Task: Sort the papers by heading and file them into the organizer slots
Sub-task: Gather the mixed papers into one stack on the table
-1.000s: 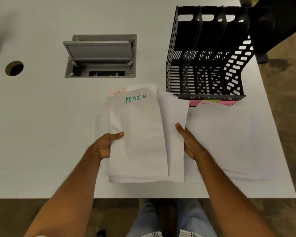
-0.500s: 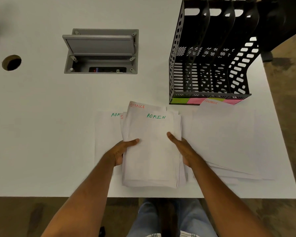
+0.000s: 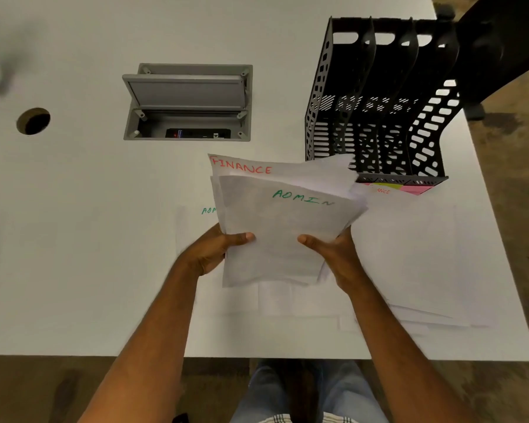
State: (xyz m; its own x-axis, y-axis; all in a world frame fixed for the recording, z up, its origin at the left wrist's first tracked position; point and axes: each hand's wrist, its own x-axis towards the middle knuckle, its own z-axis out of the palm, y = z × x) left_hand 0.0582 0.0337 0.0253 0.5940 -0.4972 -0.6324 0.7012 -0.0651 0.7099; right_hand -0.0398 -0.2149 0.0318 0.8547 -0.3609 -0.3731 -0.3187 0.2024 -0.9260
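above a white table with an open grey cable hatch, both the left hand and right hand gripped a paper stack just before the black organizer, over brown floor.

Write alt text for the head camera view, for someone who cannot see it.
Both hands, left and right, hold a paper stack headed ADMIN above a white table. A black organizer stands beyond; more papers lie underneath.
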